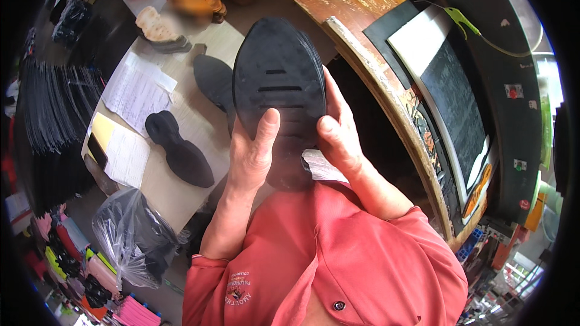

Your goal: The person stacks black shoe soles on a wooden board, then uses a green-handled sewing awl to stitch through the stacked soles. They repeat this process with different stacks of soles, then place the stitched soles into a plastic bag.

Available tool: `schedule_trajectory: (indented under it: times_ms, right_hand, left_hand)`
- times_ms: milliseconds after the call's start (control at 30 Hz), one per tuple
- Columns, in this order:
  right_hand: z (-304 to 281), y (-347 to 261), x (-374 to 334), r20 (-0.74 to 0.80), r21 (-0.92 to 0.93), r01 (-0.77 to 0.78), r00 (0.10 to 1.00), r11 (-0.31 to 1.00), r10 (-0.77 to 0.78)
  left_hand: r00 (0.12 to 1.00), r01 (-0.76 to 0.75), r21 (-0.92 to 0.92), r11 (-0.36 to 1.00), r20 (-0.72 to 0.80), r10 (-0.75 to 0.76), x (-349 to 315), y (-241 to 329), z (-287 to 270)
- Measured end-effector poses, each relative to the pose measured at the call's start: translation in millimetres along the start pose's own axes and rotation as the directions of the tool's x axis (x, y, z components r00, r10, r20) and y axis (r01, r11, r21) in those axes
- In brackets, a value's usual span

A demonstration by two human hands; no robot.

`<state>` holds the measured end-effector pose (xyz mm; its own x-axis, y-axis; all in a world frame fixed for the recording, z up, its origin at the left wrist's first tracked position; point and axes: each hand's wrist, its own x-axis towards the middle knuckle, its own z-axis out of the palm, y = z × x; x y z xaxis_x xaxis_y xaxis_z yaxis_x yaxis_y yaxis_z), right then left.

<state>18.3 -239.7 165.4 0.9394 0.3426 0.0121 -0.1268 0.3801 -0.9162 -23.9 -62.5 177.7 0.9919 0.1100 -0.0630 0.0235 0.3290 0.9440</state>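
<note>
A stack of black shoe insoles (278, 54) is held up in front of my chest, toes pointing away. Short slots run across the top one, and several layered edges show on its right side. My left hand (251, 151) grips the stack from the left, its thumb lying on the top face. On the opposite side, my right hand (339, 136) is closed along the edge, its fingers partly hidden behind. The heel end looks blurred near my shirt. On the table to the left lies a pair of black insoles (181, 152); another black insole (211, 81) is partly covered by the stack.
The pale table (130, 169) carries written papers (138, 87), a phone (96, 150), tan sole-shaped pieces (158, 27) and orange-brown shapes (196, 0). A worn wooden bench (386, 108) curves along the right. A clear plastic bag (130, 229) hangs at lower left. Black sheets (57, 108) are stacked far left.
</note>
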Motion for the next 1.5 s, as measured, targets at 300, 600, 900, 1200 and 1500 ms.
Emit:
schedule_trajectory:
  times_ms: [300, 600, 900, 1200, 1500]
  right_hand:
    - [-75.6, -39.2, -17.0, 0.025, 0.04, -0.163, 0.986, 0.986, 0.162]
    - [-148.7, -84.2, 23.7, -0.211, -0.256, -0.039, 0.977, 0.966, -0.017]
    - [-189.0, -133.3, 91.9, -0.374, -0.443, 0.017, 0.905, 0.897, -0.202]
    - [-256.6, -69.2, 103.7, -0.519, -0.849, -0.375, 0.727, 0.372, -0.45]
    - [-267.6, -66.1, 102.1, -0.427, -0.904, -0.351, 0.71, 0.244, -0.56]
  left_hand:
    - [0.955, 0.267, -0.197, 0.943, 0.186, -0.231, 74.0, -16.4, 77.2]
    - [0.863, 0.479, -0.225, 0.849, 0.297, -0.408, 173.2, -28.1, 177.6]
    - [0.703, 0.535, -0.045, 0.844, 0.578, -0.415, 308.9, -25.2, 239.7]
    - [0.752, -0.516, 0.73, 0.448, 0.637, -0.171, 355.8, -122.8, 226.7]
    - [0.68, -0.662, 0.689, 0.294, 0.718, -0.151, 365.8, -130.5, 214.7]
